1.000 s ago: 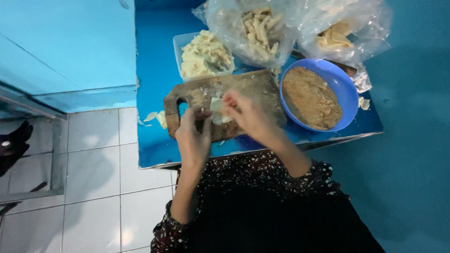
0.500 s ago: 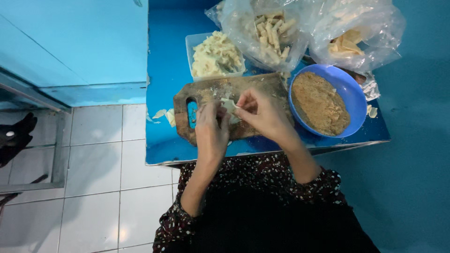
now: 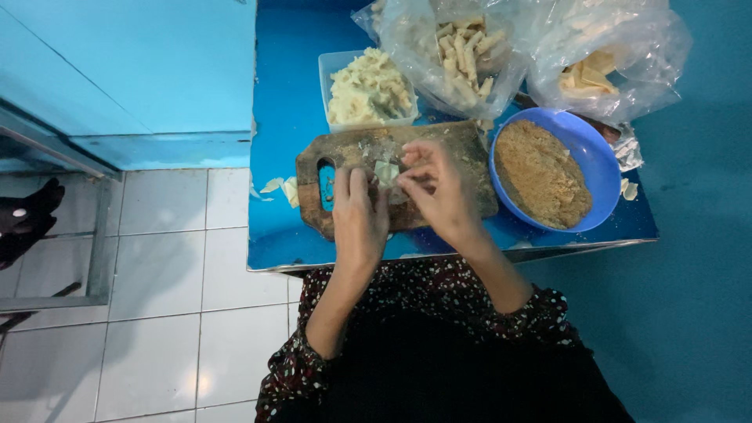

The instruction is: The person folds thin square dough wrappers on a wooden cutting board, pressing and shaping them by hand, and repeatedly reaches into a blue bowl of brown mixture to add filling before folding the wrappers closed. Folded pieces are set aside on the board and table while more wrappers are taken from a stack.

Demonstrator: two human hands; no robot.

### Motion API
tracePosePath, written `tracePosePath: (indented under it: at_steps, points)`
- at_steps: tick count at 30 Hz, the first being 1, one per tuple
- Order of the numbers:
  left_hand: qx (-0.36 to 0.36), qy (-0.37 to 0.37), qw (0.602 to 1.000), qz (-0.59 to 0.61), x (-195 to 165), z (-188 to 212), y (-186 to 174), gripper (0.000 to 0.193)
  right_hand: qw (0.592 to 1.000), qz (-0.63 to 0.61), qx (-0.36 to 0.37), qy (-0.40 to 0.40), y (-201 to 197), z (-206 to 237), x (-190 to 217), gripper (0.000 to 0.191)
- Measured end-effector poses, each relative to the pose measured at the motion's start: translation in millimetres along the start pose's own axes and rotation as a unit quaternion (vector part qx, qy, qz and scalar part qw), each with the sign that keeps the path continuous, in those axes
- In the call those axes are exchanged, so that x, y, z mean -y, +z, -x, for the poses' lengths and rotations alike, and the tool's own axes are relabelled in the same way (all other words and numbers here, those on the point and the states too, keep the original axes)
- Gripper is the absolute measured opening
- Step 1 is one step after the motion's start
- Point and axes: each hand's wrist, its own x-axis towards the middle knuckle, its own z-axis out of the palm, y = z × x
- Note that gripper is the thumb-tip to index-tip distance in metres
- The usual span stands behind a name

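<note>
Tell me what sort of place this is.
Likely a small home or stall food-prep corner: a worn wooden cutting board on a blue table, a blue bowl of crumbs, bagged rolled snacks, white tiled floor.

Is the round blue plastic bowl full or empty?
Nearly full: the round blue plastic bowl holds brown crumbs almost to its rim.

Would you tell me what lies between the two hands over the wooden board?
In the head view, a small pale wrapper piece sits between the left hand and right hand, on the wooden board.

Place: food-prep kitchen | Signs: wooden cutting board (image 3: 439, 149), bowl of crumbs (image 3: 589, 153), bagged rolls (image 3: 462, 47), tiled floor (image 3: 157, 298)
</note>
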Motion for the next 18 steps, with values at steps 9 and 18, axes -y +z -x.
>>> tracePosePath:
  at_steps: [9,18]
  points:
    - [-0.006,0.016,1.0,0.001,4,2,2,0.019,0.989,0.137,0.021,-0.044,-2,1,0,0.027]
    - [0.113,0.128,0.976,-0.135,8,3,-30,0.013,0.938,0.243,0.142,-0.202,-31,-8,14,0.015]
